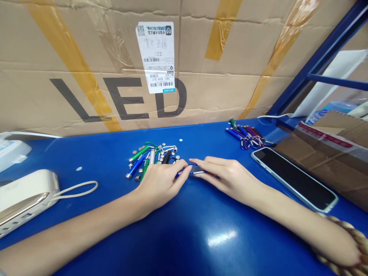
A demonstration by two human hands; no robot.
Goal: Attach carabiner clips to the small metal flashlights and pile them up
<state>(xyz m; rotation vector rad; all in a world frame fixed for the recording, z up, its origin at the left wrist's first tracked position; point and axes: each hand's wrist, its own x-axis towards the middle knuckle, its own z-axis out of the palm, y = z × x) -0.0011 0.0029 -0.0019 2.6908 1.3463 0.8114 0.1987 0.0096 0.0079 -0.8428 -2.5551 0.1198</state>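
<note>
1. Our left hand (162, 178) pinches a blue tube (178, 174) between thumb and forefinger, leaving little gap.
2. Our right hand (227, 172) has its fingers nearly together on the tube's blue clip (197, 172), whose far end they partly hide.
3. We hold both parts just above the blue table (178, 237), between our hands.
4. Just beyond our left hand lies a pile of green, blue, silver and black tubes (139, 154), with small round metal pieces (135, 152) among them.
5. Farther right we see a second cluster of tubes (244, 133), near a phone (296, 178).
6. Behind stands a cardboard box (207, 92) marked "LED".
</note>
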